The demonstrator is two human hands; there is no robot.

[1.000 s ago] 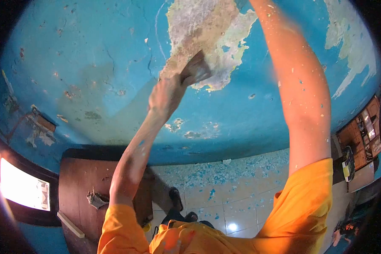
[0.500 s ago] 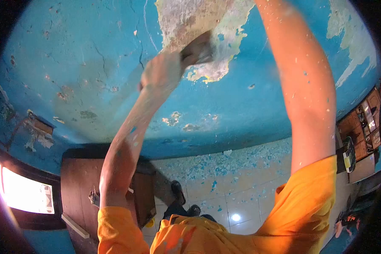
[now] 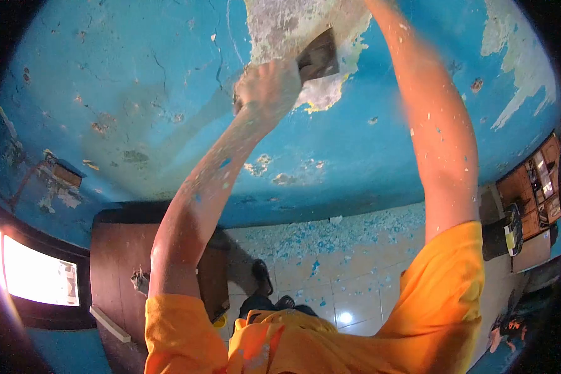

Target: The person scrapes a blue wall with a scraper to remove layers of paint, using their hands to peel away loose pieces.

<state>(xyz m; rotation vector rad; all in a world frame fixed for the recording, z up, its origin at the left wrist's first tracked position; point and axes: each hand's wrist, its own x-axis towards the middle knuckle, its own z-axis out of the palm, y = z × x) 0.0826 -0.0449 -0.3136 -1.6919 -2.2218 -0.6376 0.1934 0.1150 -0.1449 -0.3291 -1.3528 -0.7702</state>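
My left hand (image 3: pixel 269 87) is closed round the handle of a scraper (image 3: pixel 320 56), whose wide dark blade points right. The blade lies over the lower part of a bare, peeled patch (image 3: pixel 277 28) on the blue wall (image 3: pixel 187 37); whether it touches cannot be made out. Ragged paint edges border the patch. My right forearm (image 3: pixel 439 124) reaches up along the right side, and the hand itself is past the top edge. Paint flecks stick to both arms.
Blue paint chips (image 3: pixel 318 240) litter the tiled floor (image 3: pixel 361 274) at the wall's foot. A brown wooden cabinet (image 3: pixel 121 262) stands at lower left, beside a bright window (image 3: pixel 40 268). Wooden furniture (image 3: pixel 517 187) is at far right. Another peeled area (image 3: pixel 511 56) marks the upper right wall.
The scraper and my left hand have moved up and to the right across the bare patch. My right arm has shifted slightly left, and the view has turned a little.
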